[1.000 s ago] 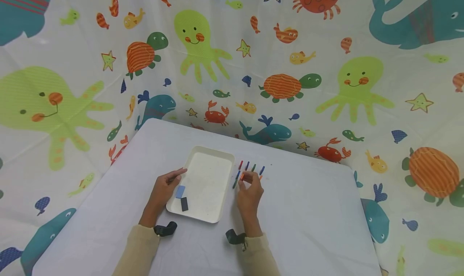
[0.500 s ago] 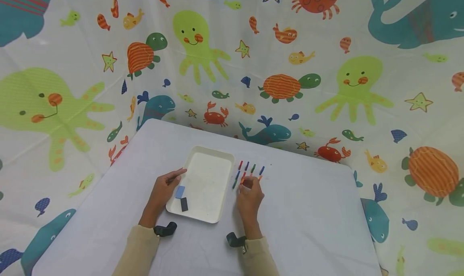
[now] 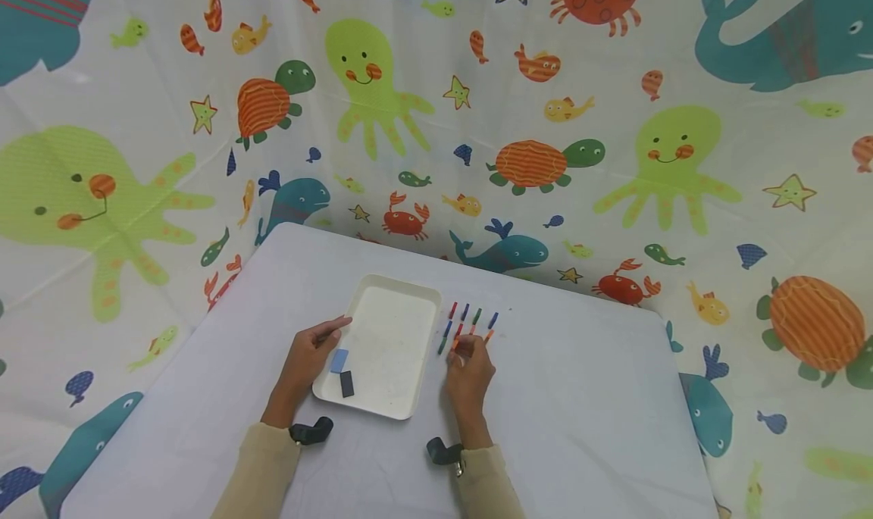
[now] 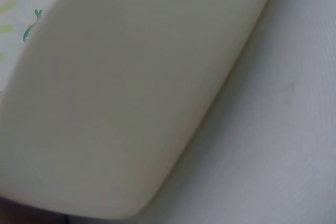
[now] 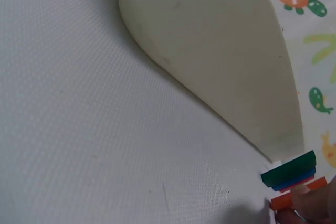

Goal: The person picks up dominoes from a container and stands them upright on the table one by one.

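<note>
My left hand [image 3: 308, 356] rests at the left rim of a shallow white tray [image 3: 385, 409], its index finger stretched out over the edge. Inside that tray lie a light blue rectangular piece [image 3: 339, 361] and a dark rectangular piece [image 3: 347, 383]. To the right of the tray, my right hand [image 3: 470, 367] pinches a small orange stick [image 5: 283, 201] between thumb and finger, low over the table. Right beside it in the right wrist view are a green stick [image 5: 290, 169], a blue one and a red one. The hand hides part of the orange stick.
More short sticks lie in rows beyond the right hand, among them a red stick [image 3: 453, 310] and a blue stick [image 3: 493, 320]. A white cloth covers the table [image 3: 580, 398]. Behind it hangs a curtain [image 3: 436, 125] printed with sea animals.
My right hand has drawn slightly toward me with the orange stick, which now lines up below a red stick. The left hand and the tray have stayed put.
</note>
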Demonstrator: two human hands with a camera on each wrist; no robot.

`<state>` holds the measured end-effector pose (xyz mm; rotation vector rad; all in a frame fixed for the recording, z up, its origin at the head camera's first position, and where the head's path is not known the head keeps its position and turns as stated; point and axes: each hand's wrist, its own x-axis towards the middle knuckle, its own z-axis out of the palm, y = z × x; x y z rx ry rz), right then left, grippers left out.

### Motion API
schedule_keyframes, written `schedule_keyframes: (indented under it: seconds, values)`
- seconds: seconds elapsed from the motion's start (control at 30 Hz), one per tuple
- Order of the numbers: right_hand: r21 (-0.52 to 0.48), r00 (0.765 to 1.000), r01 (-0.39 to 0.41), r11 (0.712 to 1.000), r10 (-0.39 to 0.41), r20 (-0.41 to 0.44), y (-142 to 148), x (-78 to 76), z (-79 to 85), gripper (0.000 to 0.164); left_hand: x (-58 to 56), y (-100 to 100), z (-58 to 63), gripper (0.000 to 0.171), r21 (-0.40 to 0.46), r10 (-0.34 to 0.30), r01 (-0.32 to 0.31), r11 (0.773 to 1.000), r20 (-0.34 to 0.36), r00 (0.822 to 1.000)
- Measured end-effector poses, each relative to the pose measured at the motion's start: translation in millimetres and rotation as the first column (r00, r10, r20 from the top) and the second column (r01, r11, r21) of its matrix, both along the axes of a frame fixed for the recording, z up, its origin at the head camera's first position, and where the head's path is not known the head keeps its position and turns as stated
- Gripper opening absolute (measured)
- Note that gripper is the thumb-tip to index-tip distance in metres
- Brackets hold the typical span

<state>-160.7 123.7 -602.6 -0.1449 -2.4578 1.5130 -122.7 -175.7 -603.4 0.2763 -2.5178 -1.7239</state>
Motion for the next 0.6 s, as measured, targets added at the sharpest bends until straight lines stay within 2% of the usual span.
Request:
schedule_keyframes:
  seconds: [0.23,0.6]
  values:
    - [-0.014,1.0,-0.005,1.0,0.005,0.004,0.4,-1.2,-2.0,0.037,-1.4,-1.6,-3.5,0.035,0.008,0.0,0.0,1.0,0.007,1.0]
    - [-0.02,1.0,-0.006,1.0,0.006,0.006,0.5,-1.3,-2.7,0.038,-0.1,-0.3,-0.5,0.035,0.006,0.002,-0.002,1.0,0.012,1.0]
